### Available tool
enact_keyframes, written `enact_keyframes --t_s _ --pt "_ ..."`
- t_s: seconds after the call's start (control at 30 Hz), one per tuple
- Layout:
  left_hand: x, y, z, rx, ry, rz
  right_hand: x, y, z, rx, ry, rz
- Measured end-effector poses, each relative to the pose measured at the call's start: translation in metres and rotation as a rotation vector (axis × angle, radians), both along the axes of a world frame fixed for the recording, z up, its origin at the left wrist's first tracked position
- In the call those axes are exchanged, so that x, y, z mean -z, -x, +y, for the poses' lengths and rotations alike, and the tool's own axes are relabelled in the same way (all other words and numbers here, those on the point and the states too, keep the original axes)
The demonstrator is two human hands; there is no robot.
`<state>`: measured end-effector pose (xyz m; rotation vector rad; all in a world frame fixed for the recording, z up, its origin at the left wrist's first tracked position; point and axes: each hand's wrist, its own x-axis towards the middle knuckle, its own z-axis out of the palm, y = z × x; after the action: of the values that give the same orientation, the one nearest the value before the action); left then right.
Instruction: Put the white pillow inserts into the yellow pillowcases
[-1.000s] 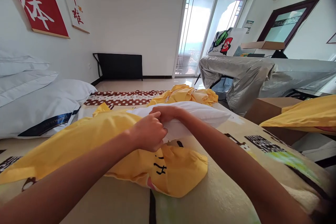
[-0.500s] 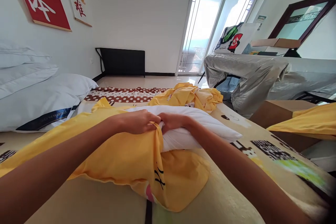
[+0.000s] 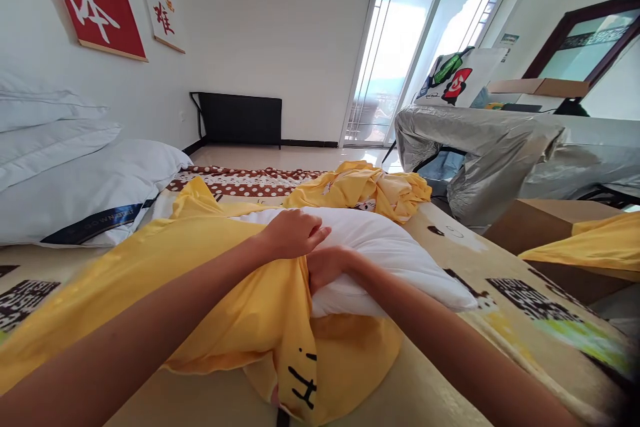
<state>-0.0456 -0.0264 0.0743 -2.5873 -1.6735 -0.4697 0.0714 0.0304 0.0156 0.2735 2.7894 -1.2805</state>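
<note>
A white pillow [image 3: 385, 253] lies partly inside a yellow pillowcase [image 3: 235, 307], its bare end sticking out to the right. My left hand [image 3: 295, 233] is closed at the upper edge of the case's opening, over the pillow, with yellow cloth gathered beneath it. Just below and to the right, my right hand [image 3: 329, 265] reaches into the opening between cloth and pillow. Its fingers are hidden by the case. A loose flap with black marks hangs from the opening toward me.
White pillows [image 3: 85, 187] are stacked at the left. Crumpled yellow cloth [image 3: 370, 187] lies beyond the pillow on the patterned bedding [image 3: 440, 373]. At right stand a cardboard box [image 3: 540, 227] with yellow fabric over it and furniture under a silvery cover [image 3: 490, 153].
My left hand has lifted slightly and moved right, away from the right hand's fingertips. The right hand has moved down and deeper into the case's opening. The view has shifted slightly.
</note>
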Motion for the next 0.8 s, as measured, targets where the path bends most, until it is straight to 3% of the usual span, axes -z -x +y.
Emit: enact_keyframes --t_s 0.07,0.17,0.27,0.37,0.5,0.57,0.63,0.7,0.8 --pt "0.016 0.001 0.008 -0.039 -0.038 -0.010 0.003 -0.010 -0.004 -0.032 0.052 -0.029" --pt "0.035 0.003 0.013 -0.069 -0.065 -0.013 0.005 -0.025 -0.010 -0.048 0.272 -0.003" --pt "0.040 0.004 0.009 -0.045 -0.085 0.004 0.007 -0.037 -0.020 -0.004 0.497 0.050" --pt "0.026 0.017 -0.004 0.057 0.040 0.015 0.014 -0.043 -0.030 0.115 0.683 0.153" --pt "-0.008 0.059 -0.024 0.060 0.431 0.002 0.029 -0.042 -0.036 0.445 0.968 0.253" --pt "-0.021 0.078 -0.031 0.014 0.544 0.072 0.036 -0.041 -0.036 0.617 1.019 0.305" --pt "-0.025 0.089 -0.034 -0.003 0.560 0.141 0.039 -0.039 -0.036 0.676 1.022 0.326" --pt "-0.023 0.092 -0.033 0.013 0.519 0.116 0.036 -0.038 -0.038 0.607 1.028 0.274" --pt "-0.015 0.089 -0.027 0.072 0.438 -0.084 0.024 -0.036 -0.043 0.333 1.015 0.183"
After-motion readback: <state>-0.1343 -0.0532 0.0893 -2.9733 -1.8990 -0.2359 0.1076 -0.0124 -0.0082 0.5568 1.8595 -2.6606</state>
